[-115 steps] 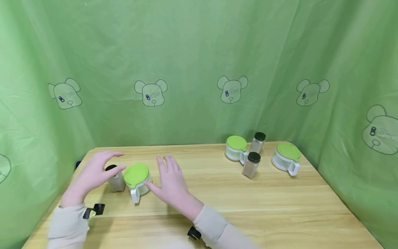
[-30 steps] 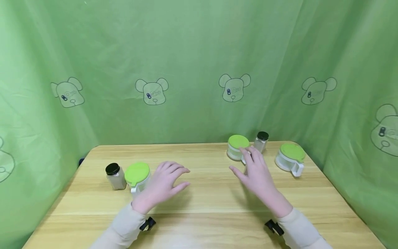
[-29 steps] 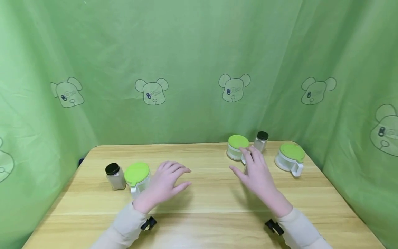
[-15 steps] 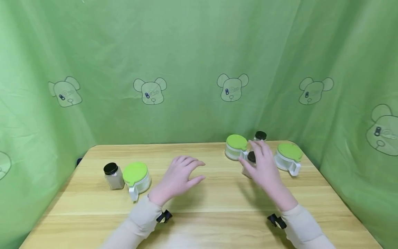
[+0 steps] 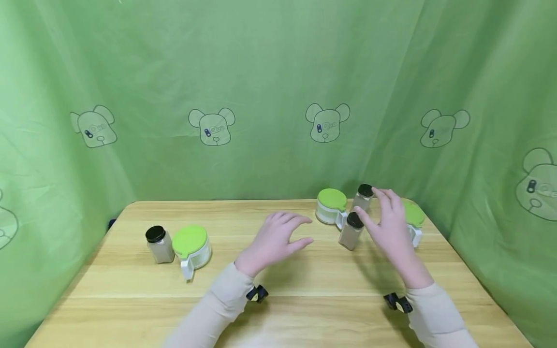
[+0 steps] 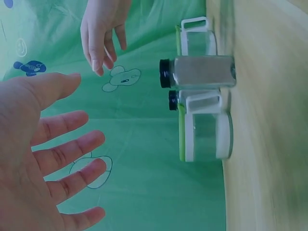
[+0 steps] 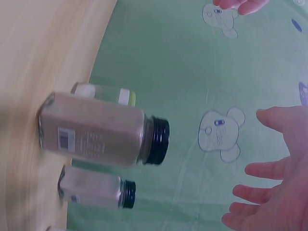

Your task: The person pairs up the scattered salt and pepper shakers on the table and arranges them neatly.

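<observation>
My left hand [image 5: 274,241] hovers over the middle of the table, fingers spread and holding nothing. Further right, my right hand [image 5: 389,232] is also empty, its thumb and fingertips apart near the black caps of two spice jars. The front spice jar [image 5: 350,237] holds a brownish powder; its barcode label shows in the right wrist view. Behind it stands the other spice jar [image 5: 363,199]. A seasoning pot [image 5: 332,200] with a green lid and white handle is just left of them. Another green-lidded pot [image 5: 413,215] is partly hidden behind my right hand.
On the left of the wooden table [image 5: 109,275] stand a black-capped spice jar [image 5: 161,247] and a third green-lidded pot [image 5: 191,241], side by side. A green curtain [image 5: 270,169] with bear-head prints hangs behind the table and along its sides.
Both hands have moved rightward from around the left jar and pot. Over the last half second the left hand shifts further right; the right hand also moves right, uncovering the front jar.
</observation>
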A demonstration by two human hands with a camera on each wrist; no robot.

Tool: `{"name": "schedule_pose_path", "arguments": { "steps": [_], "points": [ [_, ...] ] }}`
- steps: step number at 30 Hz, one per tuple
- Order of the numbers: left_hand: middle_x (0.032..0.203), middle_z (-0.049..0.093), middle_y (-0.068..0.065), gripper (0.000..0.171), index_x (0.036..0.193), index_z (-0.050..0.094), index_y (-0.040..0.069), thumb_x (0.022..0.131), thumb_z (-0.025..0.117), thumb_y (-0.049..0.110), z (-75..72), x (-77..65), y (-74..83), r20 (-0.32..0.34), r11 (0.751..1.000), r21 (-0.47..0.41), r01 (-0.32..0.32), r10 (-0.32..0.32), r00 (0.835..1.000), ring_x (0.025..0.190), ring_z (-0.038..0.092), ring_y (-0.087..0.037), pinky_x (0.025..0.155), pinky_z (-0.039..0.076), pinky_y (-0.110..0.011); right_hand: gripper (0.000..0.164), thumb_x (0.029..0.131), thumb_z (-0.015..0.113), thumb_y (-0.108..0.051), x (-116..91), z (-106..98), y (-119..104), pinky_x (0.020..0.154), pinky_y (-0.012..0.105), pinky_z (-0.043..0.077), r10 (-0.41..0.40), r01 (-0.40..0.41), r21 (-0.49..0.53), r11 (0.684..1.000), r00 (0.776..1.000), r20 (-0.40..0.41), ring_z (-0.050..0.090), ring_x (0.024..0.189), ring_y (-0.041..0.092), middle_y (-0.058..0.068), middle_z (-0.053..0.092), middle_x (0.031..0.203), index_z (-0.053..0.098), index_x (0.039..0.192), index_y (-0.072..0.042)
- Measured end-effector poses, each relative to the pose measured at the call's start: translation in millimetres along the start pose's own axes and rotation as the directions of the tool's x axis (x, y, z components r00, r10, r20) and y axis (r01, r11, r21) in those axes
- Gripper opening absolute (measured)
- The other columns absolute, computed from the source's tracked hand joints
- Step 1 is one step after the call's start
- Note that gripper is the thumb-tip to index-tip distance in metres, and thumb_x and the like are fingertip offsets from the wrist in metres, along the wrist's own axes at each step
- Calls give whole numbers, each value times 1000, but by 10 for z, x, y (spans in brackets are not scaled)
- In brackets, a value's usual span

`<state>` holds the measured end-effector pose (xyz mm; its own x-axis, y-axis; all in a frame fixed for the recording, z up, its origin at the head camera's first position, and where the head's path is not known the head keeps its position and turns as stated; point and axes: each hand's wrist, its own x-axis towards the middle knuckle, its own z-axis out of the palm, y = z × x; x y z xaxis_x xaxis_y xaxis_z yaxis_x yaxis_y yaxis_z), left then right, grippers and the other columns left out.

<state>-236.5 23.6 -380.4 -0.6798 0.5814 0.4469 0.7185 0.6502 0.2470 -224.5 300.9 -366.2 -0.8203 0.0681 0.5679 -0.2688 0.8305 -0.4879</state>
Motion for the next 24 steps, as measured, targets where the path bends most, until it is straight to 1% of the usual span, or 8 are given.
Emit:
{"name": "schedule_pose_path", "arguments": {
  "steps": [3, 6, 9, 12, 17, 21, 24],
  "points": [
    [131, 63, 4, 47, 131, 59, 23, 93, 58, 51, 10, 87, 58, -1, 1000, -13, 15, -15, 1000, 124, 54, -18, 109, 40, -44, 72, 93, 63, -38, 31, -58, 47, 106, 71, 27, 52, -51, -12, 999, 999, 18, 30, 134, 52, 31, 32, 147, 35, 147, 1],
    [131, 63, 3, 48, 132, 58, 24, 93, 58, 51, 17, 179, 119, 0, 999, -33, 23, -23, 1000, 124, 53, -18, 108, 41, -43, 73, 95, 60, -42, 53, -119, 100, 102, 75, 28, 98, -97, -28, 995, 995, 31, 27, 136, 52, 31, 28, 150, 32, 149, -2],
    [133, 61, 3, 49, 133, 57, 24, 92, 59, 50, 26, 267, 171, 1, 996, -75, 40, -40, 999, 126, 52, -18, 109, 41, -44, 74, 95, 59, -42, 75, -164, 156, 100, 76, 27, 121, -120, -29, 992, 992, 26, 25, 136, 53, 32, 27, 150, 31, 149, -1],
    [136, 60, 3, 49, 133, 56, 24, 91, 62, 50, 63, 357, 217, -2, 993, -102, 53, -54, 999, 129, 51, -18, 110, 40, -43, 74, 94, 60, -42, 89, -210, 218, 103, 76, 24, 136, -135, -20, 991, 991, 12, 23, 137, 54, 33, 27, 150, 31, 149, -1],
    [136, 59, 4, 54, 134, 56, 23, 89, 63, 51, 138, 487, 276, 2, 986, -146, 78, -79, 997, 129, 51, -16, 112, 38, -39, 77, 93, 60, -44, 120, -274, 334, 108, 73, 21, 166, -166, -23, 986, 986, -4, 22, 138, 53, 33, 25, 151, 30, 150, -2],
    [138, 58, 3, 58, 136, 54, 21, 87, 67, 50, 218, 573, 314, 6, 968, -228, 109, -110, 994, 131, 50, -18, 113, 36, -38, 80, 93, 60, -47, 152, -320, 468, 109, 72, 21, 208, -208, -35, 977, 978, -2, 20, 140, 51, 31, 22, 153, 27, 152, -4],
    [141, 56, 3, 61, 137, 54, 20, 85, 70, 47, 288, 629, 337, 13, 940, -309, 147, -150, 989, 133, 48, -20, 113, 37, -40, 83, 92, 60, -50, 173, -353, 574, 110, 72, 20, 243, -243, -42, 969, 970, 7, 18, 141, 51, 30, 19, 155, 25, 153, -6]
  ]
}}
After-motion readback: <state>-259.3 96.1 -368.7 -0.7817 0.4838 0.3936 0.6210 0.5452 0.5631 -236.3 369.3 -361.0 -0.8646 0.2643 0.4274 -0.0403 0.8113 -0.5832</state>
